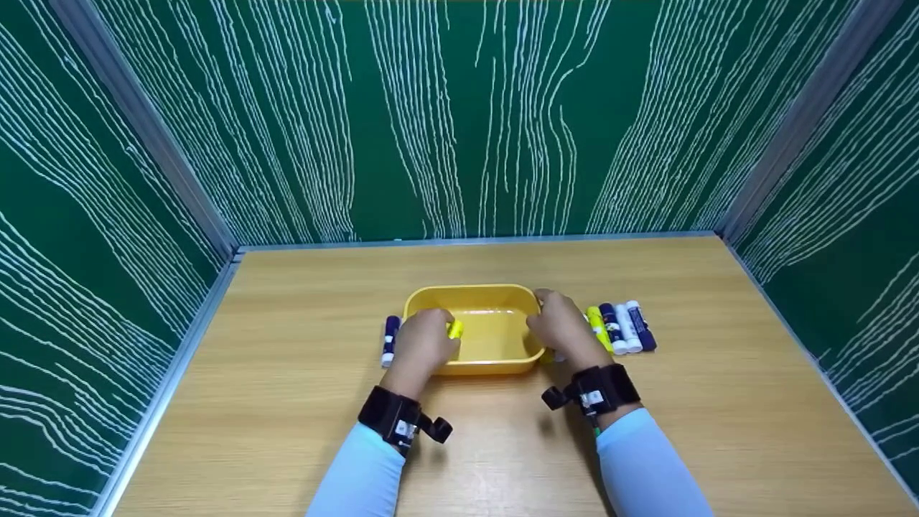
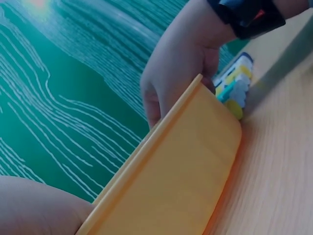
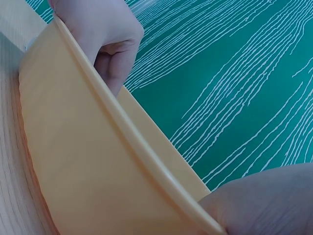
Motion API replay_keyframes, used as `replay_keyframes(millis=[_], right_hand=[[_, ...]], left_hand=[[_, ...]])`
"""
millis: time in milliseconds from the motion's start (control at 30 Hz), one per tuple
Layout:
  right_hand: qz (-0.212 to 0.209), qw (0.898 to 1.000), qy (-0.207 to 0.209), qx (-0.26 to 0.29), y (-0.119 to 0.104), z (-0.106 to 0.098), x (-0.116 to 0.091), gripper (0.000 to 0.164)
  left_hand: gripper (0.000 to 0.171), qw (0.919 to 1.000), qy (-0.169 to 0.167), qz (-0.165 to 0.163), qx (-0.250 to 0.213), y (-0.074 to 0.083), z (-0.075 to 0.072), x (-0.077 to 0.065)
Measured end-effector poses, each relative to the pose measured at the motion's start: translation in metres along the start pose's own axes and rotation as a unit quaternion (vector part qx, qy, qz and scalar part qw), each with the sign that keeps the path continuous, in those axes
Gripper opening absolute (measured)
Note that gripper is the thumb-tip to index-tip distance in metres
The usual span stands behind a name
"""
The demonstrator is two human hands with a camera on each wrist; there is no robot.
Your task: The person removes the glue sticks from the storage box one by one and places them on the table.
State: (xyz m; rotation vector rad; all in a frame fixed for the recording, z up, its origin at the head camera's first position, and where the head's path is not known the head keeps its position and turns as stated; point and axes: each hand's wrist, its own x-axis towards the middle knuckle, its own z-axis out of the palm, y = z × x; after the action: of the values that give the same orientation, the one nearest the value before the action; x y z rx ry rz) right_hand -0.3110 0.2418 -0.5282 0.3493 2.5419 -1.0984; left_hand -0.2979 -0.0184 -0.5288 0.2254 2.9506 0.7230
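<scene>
A yellow plastic bin [image 1: 495, 366] stands on the table between both hands. My left hand [image 1: 423, 341] reaches over its left rim, fingers curled, holding a yellow glue stick [image 1: 456, 329] whose end shows beside the thumb. In the right wrist view that left hand [image 3: 105, 36] dips inside behind the wall, the stick hidden. At the opposite end my right hand [image 1: 563, 327] grips the right rim, thumb inside. From the left wrist view the right hand [image 2: 178, 63] straddles the bin's far end. A navy and white glue stick [image 1: 390, 341] lies left of the bin.
Right of the bin several glue sticks [image 1: 627, 329] in yellow, navy and white lie side by side, some partly hidden by the right forearm. Green panels [image 1: 502, 122] with white wavy lines enclose the wooden table [image 1: 287, 402] at the back and sides.
</scene>
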Motion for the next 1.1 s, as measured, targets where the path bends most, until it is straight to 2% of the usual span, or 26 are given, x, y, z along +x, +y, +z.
replay_keyframes(millis=[100, 233, 367, 567, 700, 867, 1000, 1100], right_hand=[[-0.014, 1.0, 0.008, -0.013, 0.002, 0.0, 0.0, 0.07], [0.0, 1.0, -0.001, -0.004, 0.002, -0.001, 0.0, 0.071], [0.01, 1.0, -0.007, 0.001, 0.002, -0.001, -0.001, 0.071], [-0.002, 1.0, -0.003, 0.001, 0.003, -0.001, -0.002, 0.071], [0.0, 1.0, -0.004, 0.005, 0.002, -0.001, -0.003, 0.072], [0.005, 1.0, -0.005, 0.005, 0.001, -0.001, -0.002, 0.071], [-0.021, 1.0, 0.004, -0.004, 0.002, 0.0, -0.002, 0.068], [-0.04, 0.999, 0.011, -0.012, 0.003, 0.0, -0.002, 0.067]], left_hand=[[0.03, 0.9997, 0.006, 0.005, -0.022, -0.001, 0.0, 0.0], [0.041, 0.9981, 0.006, 0.003, -0.061, -0.001, -0.004, -0.001], [0.046, 0.9949, 0.021, -0.006, -0.099, 0.002, -0.015, -0.002], [0.05, 0.9862, 0.034, -0.038, -0.157, 0.0, -0.037, -0.006], [0.051, 0.9813, 0.03, -0.065, -0.179, -0.011, -0.052, -0.006], [0.049, 0.9774, 0.045, -0.083, -0.189, -0.029, -0.066, -0.005], [0.05, 0.9762, 0.052, -0.091, -0.19, -0.044, -0.073, -0.006], [0.053, 0.978, 0.056, -0.101, -0.174, -0.054, -0.076, -0.006]])
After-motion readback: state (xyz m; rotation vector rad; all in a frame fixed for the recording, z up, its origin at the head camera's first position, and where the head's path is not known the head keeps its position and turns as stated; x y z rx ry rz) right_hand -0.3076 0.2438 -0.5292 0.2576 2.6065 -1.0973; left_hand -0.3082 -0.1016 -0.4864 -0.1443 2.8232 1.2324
